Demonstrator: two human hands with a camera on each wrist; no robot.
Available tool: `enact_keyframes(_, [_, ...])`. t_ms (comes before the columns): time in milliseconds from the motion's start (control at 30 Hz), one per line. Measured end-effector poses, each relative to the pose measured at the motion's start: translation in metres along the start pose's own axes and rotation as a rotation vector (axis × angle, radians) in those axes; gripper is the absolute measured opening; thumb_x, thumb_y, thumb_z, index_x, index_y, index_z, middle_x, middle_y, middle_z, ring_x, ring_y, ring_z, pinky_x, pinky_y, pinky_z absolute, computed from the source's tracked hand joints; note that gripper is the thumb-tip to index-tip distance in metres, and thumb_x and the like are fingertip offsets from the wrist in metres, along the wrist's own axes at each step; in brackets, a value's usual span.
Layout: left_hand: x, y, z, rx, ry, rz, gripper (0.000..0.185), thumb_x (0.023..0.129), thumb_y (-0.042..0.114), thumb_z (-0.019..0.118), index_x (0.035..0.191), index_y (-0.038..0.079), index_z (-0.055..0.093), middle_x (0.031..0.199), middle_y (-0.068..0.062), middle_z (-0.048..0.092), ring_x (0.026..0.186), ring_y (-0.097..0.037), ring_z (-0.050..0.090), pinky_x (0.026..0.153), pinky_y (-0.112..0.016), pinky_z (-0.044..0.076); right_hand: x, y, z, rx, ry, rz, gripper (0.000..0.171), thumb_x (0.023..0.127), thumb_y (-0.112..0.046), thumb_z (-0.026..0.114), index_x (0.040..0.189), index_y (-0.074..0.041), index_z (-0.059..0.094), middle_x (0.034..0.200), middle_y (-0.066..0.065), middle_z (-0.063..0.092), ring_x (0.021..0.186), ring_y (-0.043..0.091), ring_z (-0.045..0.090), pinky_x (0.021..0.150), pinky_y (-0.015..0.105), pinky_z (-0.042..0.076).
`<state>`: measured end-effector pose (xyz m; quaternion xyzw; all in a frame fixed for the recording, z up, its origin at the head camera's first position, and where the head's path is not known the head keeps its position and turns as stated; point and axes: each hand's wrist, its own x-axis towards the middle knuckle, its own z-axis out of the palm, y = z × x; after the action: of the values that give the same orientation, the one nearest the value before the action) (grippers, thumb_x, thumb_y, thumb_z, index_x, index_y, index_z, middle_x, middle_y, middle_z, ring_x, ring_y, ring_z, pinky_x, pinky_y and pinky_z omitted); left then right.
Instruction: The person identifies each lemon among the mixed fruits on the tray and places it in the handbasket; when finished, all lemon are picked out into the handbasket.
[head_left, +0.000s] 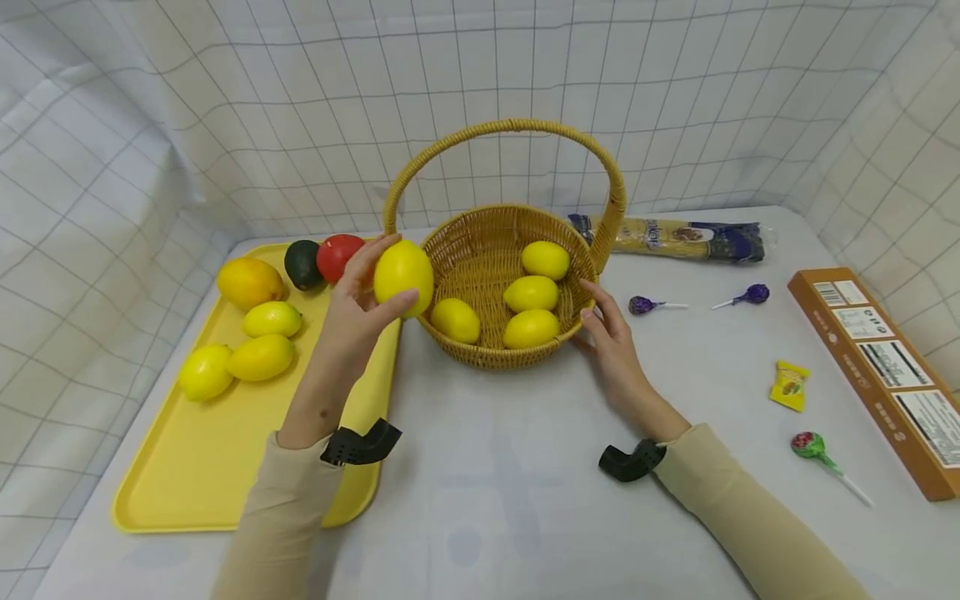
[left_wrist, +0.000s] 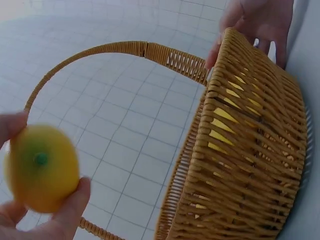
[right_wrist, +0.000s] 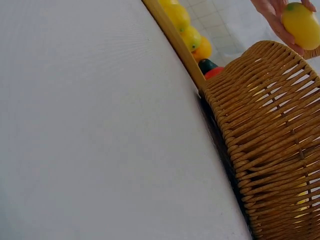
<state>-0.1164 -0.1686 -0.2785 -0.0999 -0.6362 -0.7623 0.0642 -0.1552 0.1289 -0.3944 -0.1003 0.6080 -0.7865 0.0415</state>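
The left hand (head_left: 352, 321) holds a round yellow lemon (head_left: 403, 277) in its curled fingers, up in the air beside the left rim of the woven straw basket (head_left: 480, 250). The right hand (head_left: 611, 337) rests with straight fingers against the basket's right side. Four lemons lie inside. A flat yellow tray (head_left: 217, 450) sits to the left.

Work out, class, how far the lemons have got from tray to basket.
Done: four lemons lie in the basket. In hand: the left hand has a grip on a fifth lemon at the basket's rim, while the right hand rests against its side. Left: three lemons on the yellow tray.
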Motion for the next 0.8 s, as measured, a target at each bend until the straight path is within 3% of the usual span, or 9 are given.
enact_keyframes(67, [0.000, -0.002, 0.002, 0.024, 0.033, 0.024, 0.055, 0.090, -0.002, 0.058, 0.141, 0.010, 0.041, 0.142, -0.007, 0.032, 0.114, -0.024, 0.043, 0.089, -0.026, 0.044, 0.000, 0.001, 0.001, 0.007, 0.001, 0.003, 0.046, 0.101, -0.020, 0.042, 0.145, -0.011, 0.033, 0.151, -0.002, 0.019, 0.135, 0.024, 0.023, 0.098, 0.050, 0.034])
enact_keyframes(133, [-0.003, -0.005, 0.003, -0.025, 0.076, 0.050, 0.055, 0.090, -0.003, 0.057, 0.141, 0.009, 0.040, 0.139, -0.010, 0.035, 0.113, -0.026, 0.043, 0.089, -0.027, 0.044, -0.001, 0.001, 0.001, 0.011, 0.000, 0.006, 0.045, 0.101, -0.018, 0.042, 0.145, -0.010, 0.032, 0.151, -0.001, 0.019, 0.134, 0.024, 0.025, 0.098, 0.050, 0.034])
enact_keyframes(233, [-0.007, -0.009, 0.007, -0.021, 0.055, 0.068, 0.058, 0.088, -0.004, 0.057, 0.142, 0.008, 0.039, 0.139, -0.010, 0.035, 0.112, -0.026, 0.045, 0.088, -0.028, 0.045, 0.000, 0.001, 0.001, 0.007, -0.003, -0.003, 0.045, 0.101, -0.018, 0.041, 0.145, -0.010, 0.033, 0.151, -0.001, 0.020, 0.134, 0.025, 0.026, 0.097, 0.050, 0.035])
enact_keyframes(300, [-0.006, -0.013, 0.011, -0.022, -0.037, 0.037, 0.059, 0.087, -0.004, 0.058, 0.142, 0.008, 0.039, 0.139, -0.010, 0.035, 0.109, -0.028, 0.046, 0.087, -0.029, 0.046, 0.001, 0.000, 0.000, 0.004, -0.003, -0.011, 0.045, 0.101, -0.019, 0.041, 0.145, -0.011, 0.033, 0.150, -0.001, 0.020, 0.134, 0.025, 0.026, 0.097, 0.051, 0.035])
enact_keyframes(367, [-0.001, -0.018, 0.016, 0.018, -0.188, -0.016, 0.060, 0.087, 0.000, 0.061, 0.142, 0.007, 0.039, 0.139, -0.010, 0.035, 0.108, -0.029, 0.046, 0.087, -0.030, 0.046, 0.001, -0.001, -0.001, 0.005, -0.003, -0.018, 0.045, 0.101, -0.019, 0.042, 0.145, -0.011, 0.033, 0.150, -0.002, 0.020, 0.134, 0.025, 0.025, 0.097, 0.051, 0.035])
enact_keyframes(500, [0.017, -0.031, 0.021, 0.194, -0.515, -0.153, 0.062, 0.087, 0.008, 0.066, 0.142, 0.005, 0.039, 0.140, -0.007, 0.039, 0.108, -0.029, 0.050, 0.085, -0.034, 0.047, 0.001, -0.002, -0.002, 0.010, -0.007, -0.016, 0.045, 0.101, -0.020, 0.042, 0.145, -0.012, 0.033, 0.150, -0.002, 0.019, 0.134, 0.025, 0.024, 0.098, 0.051, 0.034])
enact_keyframes(567, [0.028, -0.037, 0.024, 0.266, -0.636, -0.202, 0.058, 0.088, 0.011, 0.066, 0.140, 0.005, 0.042, 0.140, -0.006, 0.041, 0.105, -0.029, 0.052, 0.083, -0.035, 0.047, 0.001, -0.001, -0.001, 0.011, -0.009, -0.016, 0.045, 0.101, -0.020, 0.042, 0.145, -0.011, 0.033, 0.150, -0.002, 0.020, 0.134, 0.025, 0.025, 0.098, 0.051, 0.034])
enact_keyframes(667, [0.044, -0.043, 0.028, 0.350, -0.747, -0.256, 0.051, 0.091, 0.013, 0.063, 0.138, 0.005, 0.046, 0.139, -0.004, 0.042, 0.105, -0.025, 0.051, 0.084, -0.034, 0.045, 0.001, 0.000, -0.001, 0.008, -0.004, -0.018, 0.045, 0.101, -0.019, 0.042, 0.145, -0.011, 0.033, 0.150, -0.001, 0.020, 0.134, 0.026, 0.026, 0.097, 0.051, 0.035])
enact_keyframes(800, [0.059, -0.049, 0.031, 0.404, -0.832, -0.322, 0.050, 0.092, 0.012, 0.060, 0.139, 0.005, 0.045, 0.139, -0.006, 0.042, 0.109, -0.022, 0.047, 0.088, -0.034, 0.042, 0.001, 0.000, 0.000, 0.010, -0.002, -0.019, 0.046, 0.101, -0.018, 0.042, 0.145, -0.010, 0.032, 0.150, -0.001, 0.020, 0.134, 0.026, 0.025, 0.097, 0.051, 0.035])
